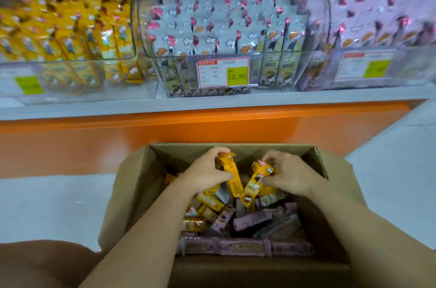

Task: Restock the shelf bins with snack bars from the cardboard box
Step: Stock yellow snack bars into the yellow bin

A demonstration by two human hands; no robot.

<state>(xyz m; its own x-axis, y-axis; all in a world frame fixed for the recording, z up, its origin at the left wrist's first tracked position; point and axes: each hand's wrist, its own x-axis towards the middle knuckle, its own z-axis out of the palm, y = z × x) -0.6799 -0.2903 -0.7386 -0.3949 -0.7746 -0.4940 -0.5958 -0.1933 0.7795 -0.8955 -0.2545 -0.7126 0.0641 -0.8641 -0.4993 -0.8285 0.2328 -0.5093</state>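
Cardboard box (132, 184) sits before, seemingly below, three shelf bins (236, 56).

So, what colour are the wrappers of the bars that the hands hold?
Yellow, on the left-hand bar and the right-hand bar; head view.

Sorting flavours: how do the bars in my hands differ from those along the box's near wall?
Held bars are yellow, near-wall bars pink. Held bars tilt upward in the left hand and right hand; near-wall bars lie flat in a row. All are wrapped, inside the cardboard box.
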